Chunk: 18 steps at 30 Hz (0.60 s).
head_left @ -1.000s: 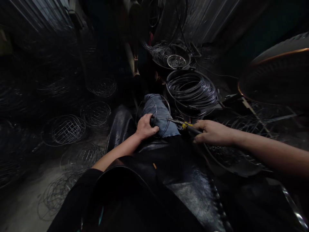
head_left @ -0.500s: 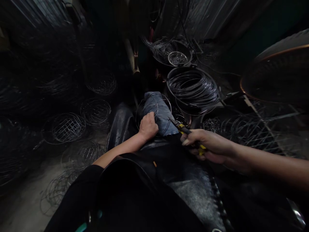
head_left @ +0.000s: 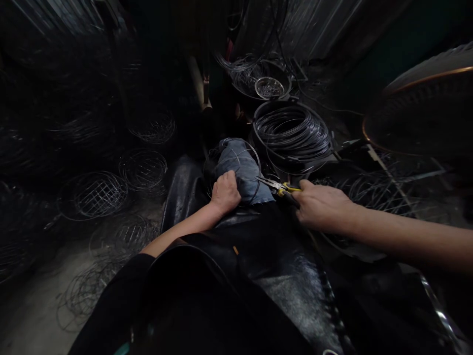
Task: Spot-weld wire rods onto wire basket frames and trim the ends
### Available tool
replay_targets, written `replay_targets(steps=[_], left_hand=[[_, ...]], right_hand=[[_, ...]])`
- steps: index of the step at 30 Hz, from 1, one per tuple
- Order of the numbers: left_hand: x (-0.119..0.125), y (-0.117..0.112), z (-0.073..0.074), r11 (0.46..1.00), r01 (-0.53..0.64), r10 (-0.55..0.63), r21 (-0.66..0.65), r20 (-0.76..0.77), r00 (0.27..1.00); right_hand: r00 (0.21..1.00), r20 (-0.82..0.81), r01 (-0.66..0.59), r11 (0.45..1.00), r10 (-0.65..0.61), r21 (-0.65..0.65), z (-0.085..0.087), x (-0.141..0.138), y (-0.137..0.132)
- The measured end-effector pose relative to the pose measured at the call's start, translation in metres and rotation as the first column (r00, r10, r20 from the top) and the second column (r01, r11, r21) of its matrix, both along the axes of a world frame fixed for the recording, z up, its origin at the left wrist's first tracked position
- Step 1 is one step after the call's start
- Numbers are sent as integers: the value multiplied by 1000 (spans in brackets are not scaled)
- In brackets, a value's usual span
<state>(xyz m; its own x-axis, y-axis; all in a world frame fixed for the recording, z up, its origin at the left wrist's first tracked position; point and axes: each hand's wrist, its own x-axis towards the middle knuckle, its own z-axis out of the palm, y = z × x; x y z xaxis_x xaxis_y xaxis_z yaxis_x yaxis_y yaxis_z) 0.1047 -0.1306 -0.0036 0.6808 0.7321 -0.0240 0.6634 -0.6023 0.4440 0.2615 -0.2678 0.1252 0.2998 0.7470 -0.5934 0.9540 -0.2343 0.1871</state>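
Head view: you look down past your black apron [head_left: 281, 276] at your lap, with your bare forearms reaching in from both sides.

Left grip: your left hand [head_left: 226, 192] is clenched over the wire ring [head_left: 255, 170], its fingers curled and pressing the ring against your denim-covered knee [head_left: 238, 170].

Right grip: your right hand [head_left: 321, 206] is clenched around the yellow-handled pliers [head_left: 283, 188], and it sits just right of your knee.

Pliers tips: the slim metal jaws point left toward the ring's right side and end just beside the wire. You cannot tell from here whether they are biting on it.

Wire ring: it stands tilted on your knee, a thin bare loop held under your left hand, and part of its far side is lost in shadow.

Wire supply: a thick coil of dark wire [head_left: 291, 135] lies in a round black tub just beyond your knee, and a shallow bowl [head_left: 258, 84] holding more wire and a small mesh ring sits behind it.

Floor left: round wire-mesh baskets [head_left: 92, 195] lie in a loose group on the concrete floor [head_left: 33, 315], with loose wire loops [head_left: 83, 296] near your left elbow.

Upper right: a large dark disc [head_left: 421, 116] with a copper-coloured rim overhangs your right side.
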Motion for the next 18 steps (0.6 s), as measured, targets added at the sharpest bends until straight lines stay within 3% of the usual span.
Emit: replay_targets(steps=[5,8,11,14,18], left_hand=[[0,0,-1,1000,-17,17,4,-4,1000],[0,1,-2,1000,-16,16,-4,23,1000],[0,1,-3,1000,-14,14,4,36,999],[-1,0,-5,1000,-18,18,8,51,999],[-2,0,-7,999,-36,35,11,69,997]], right_hand=[[1000,-19,9,1000,-9,9,5,1,4],[977,-176,128,992,-124,14,11,8,9],[892,-351,308,951,-284,14,15,15,13],[706,-550,497,866,-446,-64,13,17,13],[264,-741,680,664,-617,-311,8,4,8]])
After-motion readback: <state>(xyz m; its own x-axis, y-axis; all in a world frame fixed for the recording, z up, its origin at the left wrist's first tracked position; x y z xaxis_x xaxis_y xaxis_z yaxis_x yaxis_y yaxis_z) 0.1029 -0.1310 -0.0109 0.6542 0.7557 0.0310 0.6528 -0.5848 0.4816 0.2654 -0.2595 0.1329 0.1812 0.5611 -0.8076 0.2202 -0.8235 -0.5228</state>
